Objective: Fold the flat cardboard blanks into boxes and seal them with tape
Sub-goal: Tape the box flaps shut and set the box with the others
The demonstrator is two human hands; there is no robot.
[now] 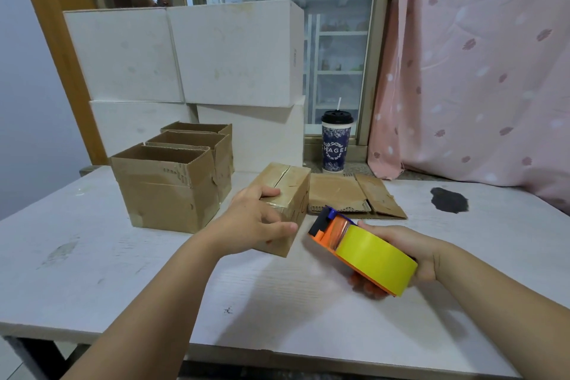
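A small cardboard box (293,191) with tape along its top seam stands mid-table. My left hand (256,219) grips its near left corner, thumb on the front face, fingers on top. My right hand (413,250) holds an orange tape dispenser (331,227) loaded with a yellow tape roll (374,259), a little above the table just right of the box. A flat cardboard blank (354,194) lies behind the dispenser.
Three open-topped cardboard boxes (166,191) stand in a row at the left. White boxes (216,55) are stacked behind them. A lidded drink cup (336,142) with a straw stands on the windowsill. A dark stain (448,200) marks the white table (123,281); a pink curtain (481,71) hangs at right.
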